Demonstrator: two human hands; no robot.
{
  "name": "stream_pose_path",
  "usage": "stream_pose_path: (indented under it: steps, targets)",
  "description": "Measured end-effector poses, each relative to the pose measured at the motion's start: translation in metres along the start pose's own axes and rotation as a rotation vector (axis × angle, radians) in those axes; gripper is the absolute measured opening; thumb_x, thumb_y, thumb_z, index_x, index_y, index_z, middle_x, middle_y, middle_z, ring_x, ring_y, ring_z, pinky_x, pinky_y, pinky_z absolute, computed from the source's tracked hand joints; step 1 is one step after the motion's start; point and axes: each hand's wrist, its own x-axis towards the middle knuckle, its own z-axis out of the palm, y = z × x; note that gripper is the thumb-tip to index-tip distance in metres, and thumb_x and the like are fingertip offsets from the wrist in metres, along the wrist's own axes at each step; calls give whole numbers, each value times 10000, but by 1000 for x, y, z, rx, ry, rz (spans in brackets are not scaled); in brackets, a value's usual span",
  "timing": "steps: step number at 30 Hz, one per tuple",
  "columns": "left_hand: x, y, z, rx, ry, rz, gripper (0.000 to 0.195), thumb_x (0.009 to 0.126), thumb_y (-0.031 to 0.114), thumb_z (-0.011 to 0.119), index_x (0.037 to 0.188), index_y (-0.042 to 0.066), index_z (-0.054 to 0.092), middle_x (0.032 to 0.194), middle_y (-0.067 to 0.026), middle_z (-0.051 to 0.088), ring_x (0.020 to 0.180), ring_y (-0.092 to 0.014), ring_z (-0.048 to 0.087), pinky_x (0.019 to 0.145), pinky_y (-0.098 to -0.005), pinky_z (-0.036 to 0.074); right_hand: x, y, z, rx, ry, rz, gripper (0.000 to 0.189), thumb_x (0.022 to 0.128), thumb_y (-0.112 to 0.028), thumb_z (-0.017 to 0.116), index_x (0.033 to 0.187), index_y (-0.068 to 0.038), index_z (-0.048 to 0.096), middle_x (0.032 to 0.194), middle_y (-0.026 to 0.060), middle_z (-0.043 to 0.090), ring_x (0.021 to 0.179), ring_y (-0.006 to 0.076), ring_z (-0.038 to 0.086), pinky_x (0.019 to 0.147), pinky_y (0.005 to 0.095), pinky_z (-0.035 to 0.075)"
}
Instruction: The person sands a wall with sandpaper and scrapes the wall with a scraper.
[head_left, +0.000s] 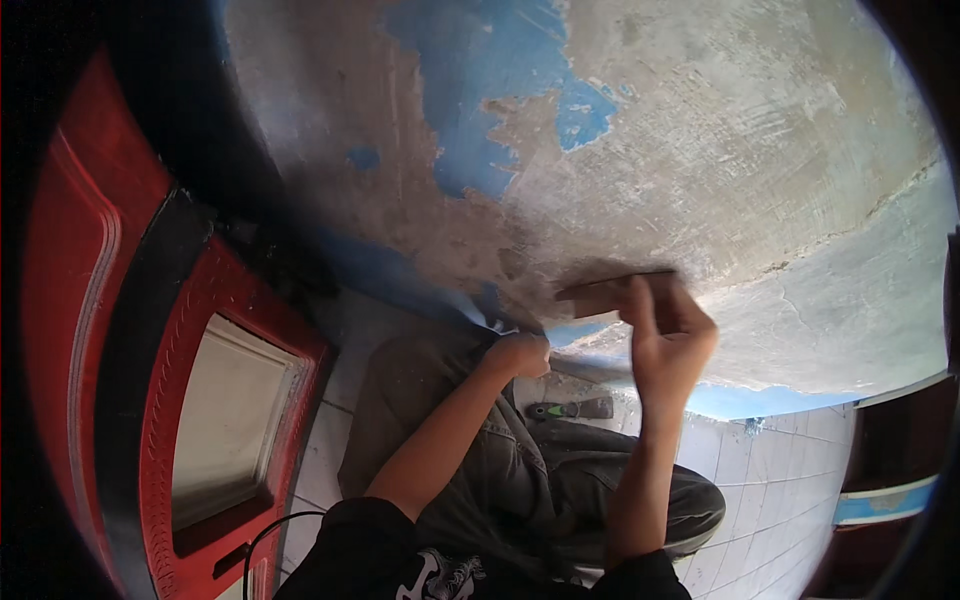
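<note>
My right hand grips a folded brown sheet, which looks like sandpaper, at the lower part of the wall. The sheet is slightly blurred, and its face towards the wall is hidden. The wall is mostly bare grey-beige plaster with patches of peeling blue paint. My left hand is curled over my knee, close to the foot of the wall. Whether it holds anything cannot be made out. Between my legs, a scraper with a black and green handle lies on the floor.
At left stands a red wooden cabinet or door with a pale panel. White floor tiles run beneath my crossed legs and off to the right. A black cable loops beside my left sleeve. Dust and flakes lie along the wall's base.
</note>
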Motion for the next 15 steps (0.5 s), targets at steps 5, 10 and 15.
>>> stream_pose_path:
  steps: [5, 10, 15]
  targets:
    - [4, 1, 1, 45, 19, -38, 167, 638, 83, 424, 480, 39, 395, 455, -121, 376, 425, -244, 362, 496, -419, 304, 9, -15, -15, 402, 118, 167, 127, 797, -79, 584, 761, 39, 615, 689, 87, 632, 596, 110, 588, 557, 208, 465]
    - [8, -25, 17, 95, 249, -3, 139, 664, 108, 428, 575, 21, 492, 560, -157, 493, 528, -309, 479, 534, -431, 354, -2, -6, 16, 518, 63, 168, 127, 793, -35, 577, 815, 89, 594, 719, 101, 623, 650, 134, 605, 611, 228, 498]
    - [14, -5, 4, 131, -14, -98, 192, 702, 159, 450, 737, 54, 608, 786, -191, 584, 761, -341, 559, 675, -410, 427, -4, -1, 5, 809, 234, 353, 152, 798, -69, 577, 814, 81, 596, 730, 128, 605, 649, 176, 614, 611, 271, 534]
